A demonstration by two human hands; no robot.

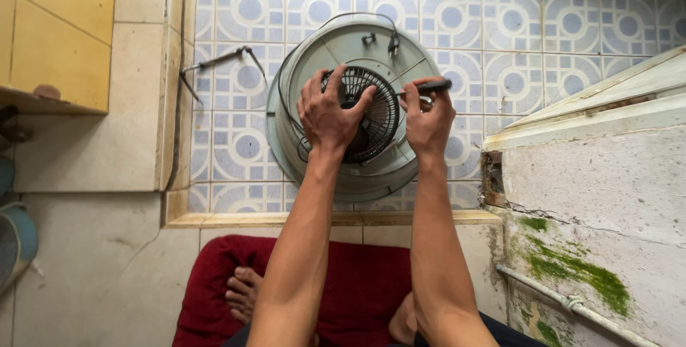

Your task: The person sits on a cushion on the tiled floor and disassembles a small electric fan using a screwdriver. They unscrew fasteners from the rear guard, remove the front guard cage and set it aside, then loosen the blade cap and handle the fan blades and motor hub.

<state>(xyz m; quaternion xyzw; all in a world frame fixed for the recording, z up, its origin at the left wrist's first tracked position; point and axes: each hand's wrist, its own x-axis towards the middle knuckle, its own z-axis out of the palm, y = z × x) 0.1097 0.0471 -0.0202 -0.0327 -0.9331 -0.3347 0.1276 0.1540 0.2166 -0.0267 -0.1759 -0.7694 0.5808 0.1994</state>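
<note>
- Your left hand (327, 110) lies spread over the black fan grille (371, 115), fingers apart and pressed onto its ribs, gripping nothing closed.
- Your right hand (427, 120) is clamped around a black-handled screwdriver (429, 87); the handle lies across the top of your fingers, and the thin shaft runs left toward the grille's upper edge.
- The grille sits in the middle of a round pale grey-green fan housing (336, 47), which lies flat on the patterned blue-and-white tiled floor (572, 25).
- A thin dark cable (357, 15) loops around the housing's upper rim; a small dark fitting lies on the housing near the top.
- A bent metal rod (218, 61) lies on the tiles, well to the left of the housing.
- A raised tiled step runs along the near edge of the floor.
- You sit on a dark red cushion (357, 283); one bare foot (244, 293) rests on it.
- A weathered white wall with green moss (572, 268) stands to your right, with a pipe running along its foot.
</note>
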